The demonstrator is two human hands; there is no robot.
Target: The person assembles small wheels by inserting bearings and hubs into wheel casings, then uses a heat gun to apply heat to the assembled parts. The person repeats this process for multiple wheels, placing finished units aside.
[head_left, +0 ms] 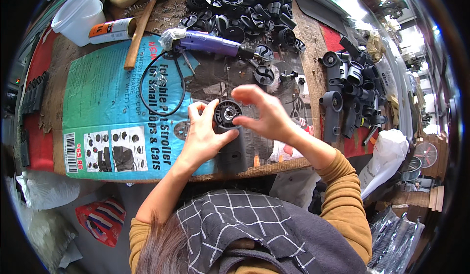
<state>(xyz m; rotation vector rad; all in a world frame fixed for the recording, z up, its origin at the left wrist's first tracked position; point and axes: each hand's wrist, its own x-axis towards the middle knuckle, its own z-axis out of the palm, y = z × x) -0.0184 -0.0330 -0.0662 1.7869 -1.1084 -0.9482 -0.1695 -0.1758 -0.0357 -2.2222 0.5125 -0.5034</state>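
Got a dark plastic piece (233, 149) right between the two hands, over the printed cardboard (105, 105) and close to the near edge of the workbench (286, 163). Round head at the far end, black, with open ribs all around like a tiny wheel, and something shiny in the middle, maybe a metal ring or coil, too small to say. Below that, a plain, straight, charcoal body pointing back toward the wearer, pretty shadowy.

Left hand (199, 129) gripping the head from its left side: fingers bent at the far rim, thumb stretched across the near side. Forearm coming up at a slant from lower left, sleeve pushed back. Right hand (267, 112) open just to the right, index finger and thumb spread in a wide C facing the head, thumb tip super close to the rim. Can't tell about actual contact there.

Just beyond the right hand, a black round part (264, 75). Straight past both hands, a purple power tool (208, 43) lying sideways, plus a looped black cable (141, 89) beyond the left hand. Farther out that way, a wooden-handled hammer (140, 33), an orange-and-white can (110, 31) and a white bucket (78, 15). Big heap of black plastic parts (240, 12) well beyond the hands, and more dark grey fittings (334, 102) off to the right hand's right.
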